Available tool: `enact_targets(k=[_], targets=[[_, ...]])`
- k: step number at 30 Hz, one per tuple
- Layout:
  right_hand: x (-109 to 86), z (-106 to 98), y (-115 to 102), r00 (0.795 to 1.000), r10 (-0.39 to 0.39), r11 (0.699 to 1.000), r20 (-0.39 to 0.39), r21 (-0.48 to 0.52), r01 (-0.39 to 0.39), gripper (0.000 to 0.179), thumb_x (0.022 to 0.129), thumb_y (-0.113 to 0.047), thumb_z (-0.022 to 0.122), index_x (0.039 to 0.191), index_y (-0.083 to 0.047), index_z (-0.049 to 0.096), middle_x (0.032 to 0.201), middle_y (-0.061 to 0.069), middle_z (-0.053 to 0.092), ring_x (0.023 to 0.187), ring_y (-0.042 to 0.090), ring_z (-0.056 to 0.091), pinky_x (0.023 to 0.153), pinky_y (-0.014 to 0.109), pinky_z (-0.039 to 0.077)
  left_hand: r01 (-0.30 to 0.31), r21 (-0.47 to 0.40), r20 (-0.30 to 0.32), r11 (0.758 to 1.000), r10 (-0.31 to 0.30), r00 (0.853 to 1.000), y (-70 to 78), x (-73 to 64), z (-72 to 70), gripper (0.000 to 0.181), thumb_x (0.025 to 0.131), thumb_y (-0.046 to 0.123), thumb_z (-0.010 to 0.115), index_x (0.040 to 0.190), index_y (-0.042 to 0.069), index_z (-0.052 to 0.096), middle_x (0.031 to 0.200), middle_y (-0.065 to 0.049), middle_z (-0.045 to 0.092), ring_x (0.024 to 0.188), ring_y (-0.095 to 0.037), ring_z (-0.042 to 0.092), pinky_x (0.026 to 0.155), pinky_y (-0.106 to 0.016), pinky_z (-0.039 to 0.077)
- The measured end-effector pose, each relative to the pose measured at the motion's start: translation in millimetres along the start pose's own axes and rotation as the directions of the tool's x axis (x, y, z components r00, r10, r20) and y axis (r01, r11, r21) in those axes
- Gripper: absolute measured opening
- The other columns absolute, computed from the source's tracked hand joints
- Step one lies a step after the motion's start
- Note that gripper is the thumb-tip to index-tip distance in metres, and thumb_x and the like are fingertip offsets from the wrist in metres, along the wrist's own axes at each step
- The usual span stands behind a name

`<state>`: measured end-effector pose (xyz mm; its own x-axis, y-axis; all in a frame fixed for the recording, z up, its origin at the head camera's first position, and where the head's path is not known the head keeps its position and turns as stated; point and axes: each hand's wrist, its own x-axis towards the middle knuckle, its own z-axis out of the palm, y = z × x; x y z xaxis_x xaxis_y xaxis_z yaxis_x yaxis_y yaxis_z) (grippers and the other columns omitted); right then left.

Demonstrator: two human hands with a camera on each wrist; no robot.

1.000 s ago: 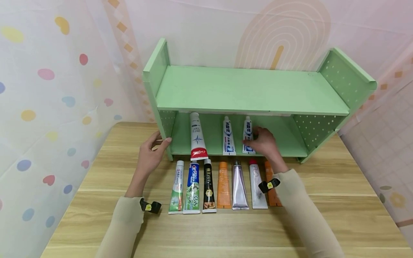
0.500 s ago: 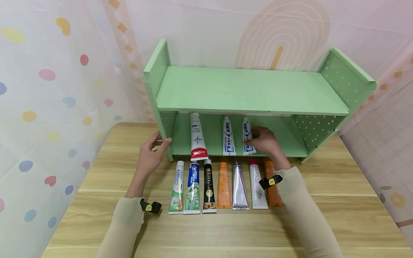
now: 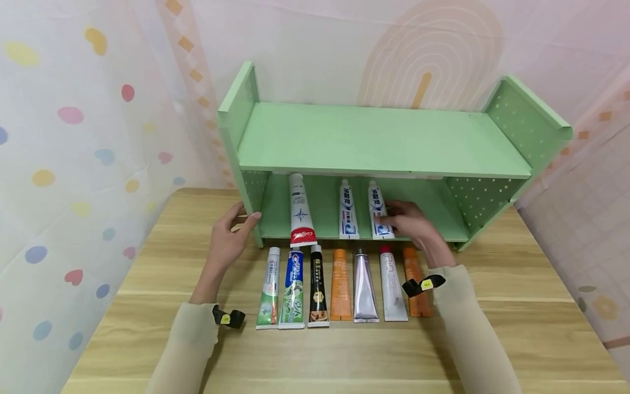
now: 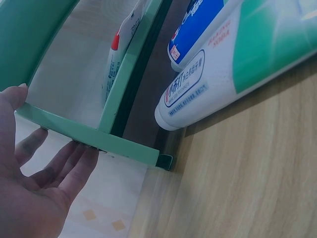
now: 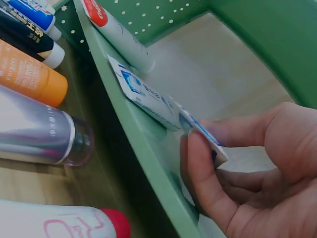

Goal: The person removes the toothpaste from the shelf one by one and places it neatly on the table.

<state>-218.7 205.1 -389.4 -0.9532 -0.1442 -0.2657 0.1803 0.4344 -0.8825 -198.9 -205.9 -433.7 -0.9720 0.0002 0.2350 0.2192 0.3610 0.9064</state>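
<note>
My right hand (image 3: 412, 220) pinches the crimped end of a white-and-blue toothpaste tube (image 3: 377, 205) on the lower level of the green shelf (image 3: 384, 137). In the right wrist view, thumb and finger lie on either side of this tube (image 5: 205, 135). To its left lies a matching tube (image 3: 348, 210), and further left a Colgate tube (image 3: 301, 213) with a red end that juts past the shelf's front edge. With thumb inside and fingers outside, my left hand (image 3: 229, 234) grips the shelf's left side panel (image 4: 94, 138).
In front of the shelf, several tubes lie in a row on the wooden table (image 3: 315, 355), among them a green-and-white tube (image 3: 269, 290), a black tube (image 3: 318, 290), a silver tube (image 3: 365, 290) and a white tube with a red cap (image 3: 392, 284). A patterned cloth (image 3: 315, 49) hangs behind.
The toothpaste tube in my right hand has turned slightly, its cap end leftward and its crimped end rightward. My right wrist has shifted right. The left hand stays in place.
</note>
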Motion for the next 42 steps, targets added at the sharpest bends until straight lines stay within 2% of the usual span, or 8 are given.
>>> enact_targets(k=[3, 9, 14, 22, 28, 35, 42], targets=[[-5.4, 0, 3, 1.0, -0.02, 0.999, -0.018, 0.027, 0.021, 0.074, 0.096, -0.024, 0.073, 0.158, -0.006, 0.037, 0.134, 0.02, 0.059, 0.093, 0.02, 0.055, 0.073, 0.025, 0.05, -0.005, -0.009, 0.007, 1.0, 0.005, 1.0, -0.4, 0.1, 0.5, 0.055, 0.102, 0.043, 0.063, 0.152, 0.022, 0.052, 0.132, -0.012, 0.065, 0.111, -0.014, 0.062, 0.083, -0.016, 0.055], [-13.7, 2, 6, 0.998, -0.048, 0.998, -0.034, 0.038, 0.049, 0.074, 0.096, -0.028, 0.073, 0.158, -0.01, 0.038, 0.143, 0.02, 0.055, 0.103, 0.024, 0.059, 0.083, 0.029, 0.054, -0.013, -0.007, 0.006, 1.0, 0.013, 1.0, -1.0, 0.6, 0.9, 0.054, 0.102, 0.042, 0.063, 0.152, 0.023, 0.052, 0.133, -0.012, 0.065, 0.111, -0.015, 0.062, 0.084, -0.016, 0.055], [-18.1, 3, 10, 0.996, -0.078, 0.995, -0.043, 0.059, 0.081, 0.069, 0.097, -0.024, 0.072, 0.156, -0.01, 0.041, 0.145, 0.02, 0.053, 0.105, 0.026, 0.063, 0.084, 0.033, 0.058, -0.012, -0.004, 0.004, 1.0, 0.012, 1.0, -0.4, 0.1, 0.2, 0.055, 0.102, 0.043, 0.063, 0.152, 0.022, 0.052, 0.133, -0.012, 0.065, 0.112, -0.017, 0.062, 0.083, -0.015, 0.054], [-29.4, 1, 14, 0.991, -0.118, 0.993, -0.06, 0.013, 0.119, 0.072, 0.097, -0.026, 0.071, 0.159, -0.011, 0.037, 0.145, 0.022, 0.052, 0.103, 0.027, 0.061, 0.081, 0.032, 0.056, -0.007, -0.004, 0.004, 1.0, 0.007, 1.0, 0.8, -0.8, 0.8, 0.055, 0.102, 0.043, 0.063, 0.152, 0.022, 0.052, 0.133, -0.012, 0.065, 0.112, -0.017, 0.062, 0.082, -0.015, 0.054], [-37.5, 1, 17, 0.988, -0.14, 0.99, -0.059, 0.013, 0.141, 0.073, 0.097, -0.028, 0.072, 0.159, -0.013, 0.037, 0.145, 0.02, 0.052, 0.108, 0.03, 0.059, 0.083, 0.033, 0.055, -0.003, 0.011, 0.009, 1.0, 0.003, 1.0, 0.8, -0.8, -0.8, 0.056, 0.103, 0.042, 0.062, 0.153, 0.022, 0.05, 0.134, -0.014, 0.064, 0.116, -0.024, 0.062, 0.084, -0.015, 0.053], [-46.8, -1, 22, 0.983, -0.179, 0.983, -0.051, 0.036, 0.181, 0.07, 0.097, -0.023, 0.071, 0.158, -0.01, 0.038, 0.14, 0.021, 0.057, 0.111, 0.029, 0.058, 0.088, 0.033, 0.055, -0.001, 0.01, 0.013, 1.0, 0.001, 1.0, 0.2, -0.3, -2.3, 0.057, 0.102, 0.043, 0.062, 0.154, 0.023, 0.049, 0.137, -0.014, 0.063, 0.118, -0.028, 0.061, 0.084, -0.015, 0.053], [-60.4, -6, 30, 0.985, -0.165, 0.986, -0.045, 0.012, 0.166, 0.072, 0.098, -0.024, 0.071, 0.159, -0.009, 0.035, 0.14, 0.023, 0.056, 0.106, 0.027, 0.062, 0.086, 0.033, 0.057, -0.001, 0.003, 0.006, 1.0, 0.001, 1.0, 0.5, -0.9, -1.8, 0.058, 0.102, 0.043, 0.062, 0.154, 0.021, 0.048, 0.137, -0.014, 0.063, 0.117, -0.026, 0.061, 0.083, -0.014, 0.053]])
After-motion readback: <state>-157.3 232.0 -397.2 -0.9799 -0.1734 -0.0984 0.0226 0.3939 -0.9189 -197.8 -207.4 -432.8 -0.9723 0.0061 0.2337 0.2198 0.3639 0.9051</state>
